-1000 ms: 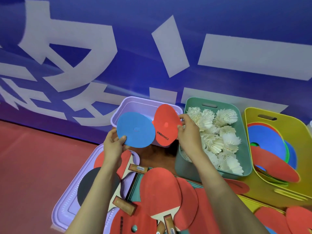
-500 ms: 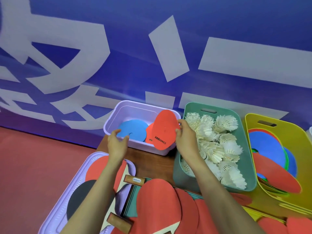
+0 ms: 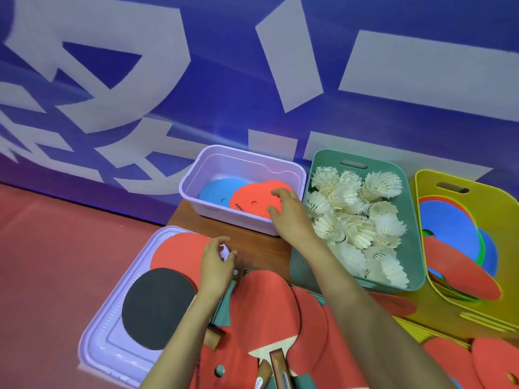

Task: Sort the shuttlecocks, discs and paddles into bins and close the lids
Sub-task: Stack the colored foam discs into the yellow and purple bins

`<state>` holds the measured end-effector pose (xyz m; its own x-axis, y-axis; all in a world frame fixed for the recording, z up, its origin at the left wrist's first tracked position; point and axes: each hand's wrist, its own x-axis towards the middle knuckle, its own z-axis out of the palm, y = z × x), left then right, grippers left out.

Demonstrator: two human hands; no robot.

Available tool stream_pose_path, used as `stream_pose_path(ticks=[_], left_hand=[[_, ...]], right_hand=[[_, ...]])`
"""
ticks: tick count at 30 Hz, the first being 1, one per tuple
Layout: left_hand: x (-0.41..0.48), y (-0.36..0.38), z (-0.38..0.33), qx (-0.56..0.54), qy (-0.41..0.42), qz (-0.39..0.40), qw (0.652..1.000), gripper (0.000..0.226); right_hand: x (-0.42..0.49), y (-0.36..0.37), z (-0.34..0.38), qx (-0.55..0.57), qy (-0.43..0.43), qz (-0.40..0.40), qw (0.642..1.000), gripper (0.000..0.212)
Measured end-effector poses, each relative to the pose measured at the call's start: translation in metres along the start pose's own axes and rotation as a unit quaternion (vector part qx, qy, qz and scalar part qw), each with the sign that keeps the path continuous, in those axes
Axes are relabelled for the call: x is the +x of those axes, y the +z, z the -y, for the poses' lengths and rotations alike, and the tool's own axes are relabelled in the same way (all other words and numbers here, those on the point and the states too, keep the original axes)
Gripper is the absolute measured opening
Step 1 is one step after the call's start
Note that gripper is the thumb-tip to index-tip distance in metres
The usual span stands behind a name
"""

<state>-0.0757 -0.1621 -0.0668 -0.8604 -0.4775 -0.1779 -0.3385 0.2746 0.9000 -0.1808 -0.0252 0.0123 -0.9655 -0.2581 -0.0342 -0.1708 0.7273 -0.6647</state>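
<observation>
**Discs down in the purple bin; both hands freed**

Moved in the last half-second: the red disc has gone from standing in the right hand's pinch to lying flat in the purple bin. It overlaps the blue disc. The left hand has drawn back from the bin to the lower centre of the frame.

- Right hand: centre of frame. The fingers are spread and relaxed over the red disc's near edge, so the grip is open and holds nothing.
- Left hand: the fingers are loosely curled and the grip is empty.
- Loose discs: lower right of the frame. They look thin, light and bendy. Pinch them at the rim, since a flat one may cling to the surface.
- Paddles: heaped at lower centre, among them a red paddle and a black paddle on the purple lid. They look stiff and heavier than the discs. Take them by the handle.
- Shuttlecocks: in the green bin. They are very light and the feathers probably crush easily. Lift them by the base.
</observation>
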Motion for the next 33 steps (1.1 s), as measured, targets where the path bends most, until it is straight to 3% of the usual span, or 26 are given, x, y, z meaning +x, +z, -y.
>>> stream_pose_path(ticks=[5, 10, 23, 29, 33], left_hand=[[-0.041, 0.019, 0.008, 0.016, -0.001, 0.029, 0.999, 0.024], [-0.082, 0.034, 0.020, 0.044, 0.014, 0.038, 0.998, 0.035], [-0.186, 0.100, 0.020, 0.108, 0.060, 0.086, 0.989, 0.025], [-0.245, 0.187, 0.010, 0.128, 0.077, 0.201, 0.968, 0.030], [-0.268, 0.242, 0.007, 0.219, 0.056, 0.264, 0.937, 0.045]], right_hand=[[-0.058, -0.004, -0.008, -0.005, -0.089, 0.021, 0.996, 0.032], [-0.115, -0.007, -0.031, -0.026, -0.150, 0.050, 0.987, 0.034], [-0.210, -0.019, -0.162, -0.074, 0.018, 0.117, 0.990, 0.037], [-0.267, -0.073, -0.252, -0.162, 0.124, 0.107, 0.973, 0.046], [-0.299, -0.102, -0.298, -0.165, 0.206, 0.086, 0.961, 0.051]])
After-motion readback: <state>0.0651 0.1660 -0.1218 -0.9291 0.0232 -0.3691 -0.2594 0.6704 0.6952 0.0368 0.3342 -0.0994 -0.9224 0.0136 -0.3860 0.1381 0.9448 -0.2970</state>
